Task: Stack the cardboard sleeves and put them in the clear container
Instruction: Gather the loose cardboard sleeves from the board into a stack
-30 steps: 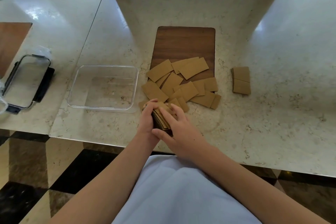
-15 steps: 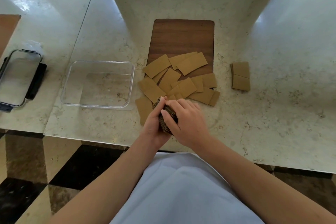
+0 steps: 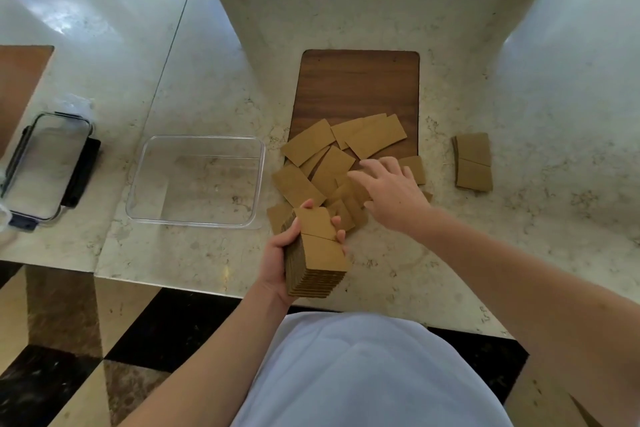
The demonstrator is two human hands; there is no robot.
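Our left hand (image 3: 277, 255) grips a squared stack of brown cardboard sleeves (image 3: 317, 253) while our right hand (image 3: 391, 191), fingers spread and empty, hovers nearer the loose scattered brown sleeves (image 3: 332, 163); the empty clear plastic container (image 3: 197, 144) sits left.

Left hand (image 3: 277, 253) with curled fingers, right hand (image 3: 394, 194) outstretched, fingers spread.
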